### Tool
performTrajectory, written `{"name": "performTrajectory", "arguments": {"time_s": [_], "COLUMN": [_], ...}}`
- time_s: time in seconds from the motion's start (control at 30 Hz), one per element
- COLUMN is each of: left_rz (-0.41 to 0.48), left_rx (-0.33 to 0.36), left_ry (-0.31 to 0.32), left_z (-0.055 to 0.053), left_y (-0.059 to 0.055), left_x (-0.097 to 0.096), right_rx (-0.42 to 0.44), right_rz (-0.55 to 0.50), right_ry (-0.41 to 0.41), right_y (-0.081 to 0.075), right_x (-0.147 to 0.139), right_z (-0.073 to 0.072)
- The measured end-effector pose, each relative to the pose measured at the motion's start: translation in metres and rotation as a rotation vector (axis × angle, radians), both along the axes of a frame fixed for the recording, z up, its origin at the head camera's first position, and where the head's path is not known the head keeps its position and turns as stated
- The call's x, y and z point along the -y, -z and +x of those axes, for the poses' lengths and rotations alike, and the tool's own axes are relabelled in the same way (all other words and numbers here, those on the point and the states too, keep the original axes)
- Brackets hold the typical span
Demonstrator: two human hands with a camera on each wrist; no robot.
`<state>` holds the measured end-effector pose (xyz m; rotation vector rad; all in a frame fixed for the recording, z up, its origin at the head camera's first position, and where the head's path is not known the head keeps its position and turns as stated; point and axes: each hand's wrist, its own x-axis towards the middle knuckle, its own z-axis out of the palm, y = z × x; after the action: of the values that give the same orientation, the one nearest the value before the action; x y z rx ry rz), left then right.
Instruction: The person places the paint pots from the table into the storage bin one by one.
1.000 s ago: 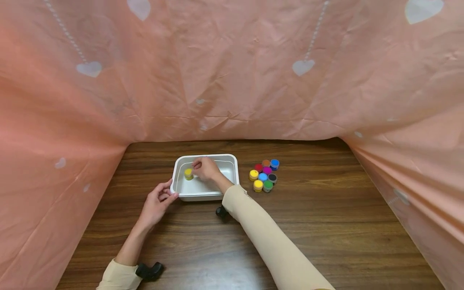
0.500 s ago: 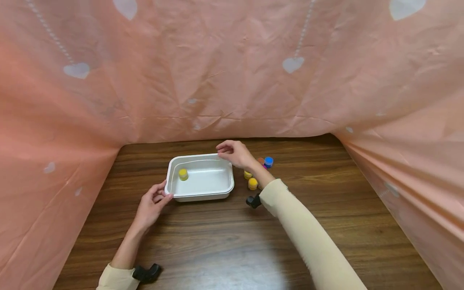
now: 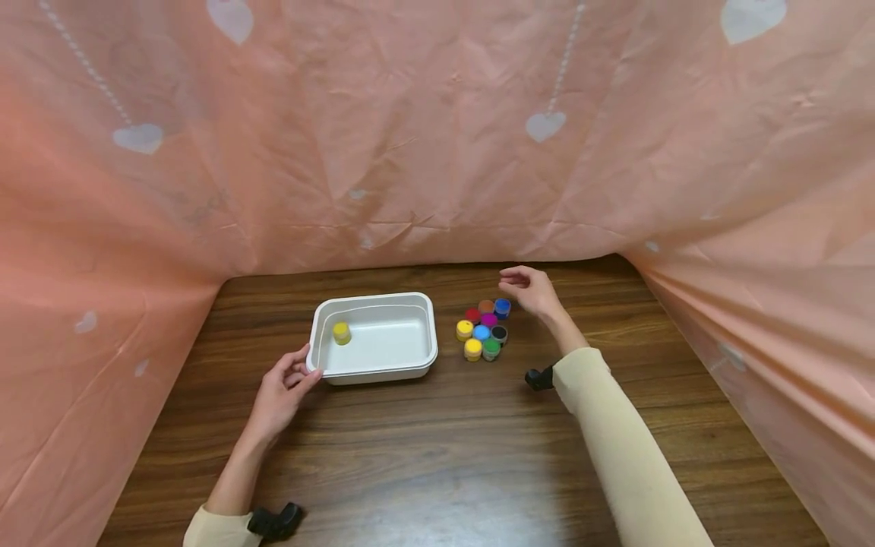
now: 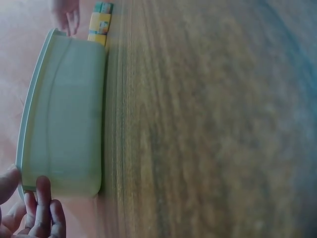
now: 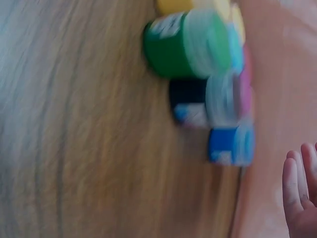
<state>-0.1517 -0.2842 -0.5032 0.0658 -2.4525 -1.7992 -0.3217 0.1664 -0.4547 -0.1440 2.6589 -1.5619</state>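
Observation:
A white rectangular tray (image 3: 372, 375) stands on the table, left of centre in the head view. One small yellow paint jar (image 3: 342, 333) is inside it, near the left wall. My left hand (image 3: 279, 399) grips the tray's near left corner, with thumb and fingers about the rim. Right of the tray is a tight cluster of small paint jars, among them a dark blue jar (image 3: 502, 308), a black jar (image 5: 190, 99) and a green jar (image 5: 188, 44). My right hand (image 3: 536, 292) hovers just beyond the blue jar, fingers loosely bent and holding nothing.
The dark wooden table (image 3: 410, 456) is enclosed at the back and sides by a pink cloth (image 3: 410, 152) with white hearts. Black wrist devices (image 3: 276, 522) sit on both forearms. Other jars, red, brown, magenta, light blue and yellow, touch each other in the cluster.
My right hand has left the inside of the tray, where the yellow jar stays, and moved right past the jar cluster. The left hand keeps its grip on the tray corner.

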Motion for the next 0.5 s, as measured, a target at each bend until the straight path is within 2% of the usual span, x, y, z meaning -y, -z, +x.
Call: {"name": "performTrajectory", "arguments": {"time_s": [0.33,0.5], "left_rz": [0.004,0.006], "left_rx": [-0.011,-0.025], "left_ry": [0.002,-0.003], "left_z": [0.0,0.001], "left_y": [0.001,0.003], "left_x": [0.0,0.0], "right_rx": [0.056,0.115], "right_rz": [-0.004,-0.089], "right_ry": [0.029,0.024], "right_y": [0.028,0.039], "right_x": [-0.023,-0.023], "right_z": [-0.002,-0.004]}}
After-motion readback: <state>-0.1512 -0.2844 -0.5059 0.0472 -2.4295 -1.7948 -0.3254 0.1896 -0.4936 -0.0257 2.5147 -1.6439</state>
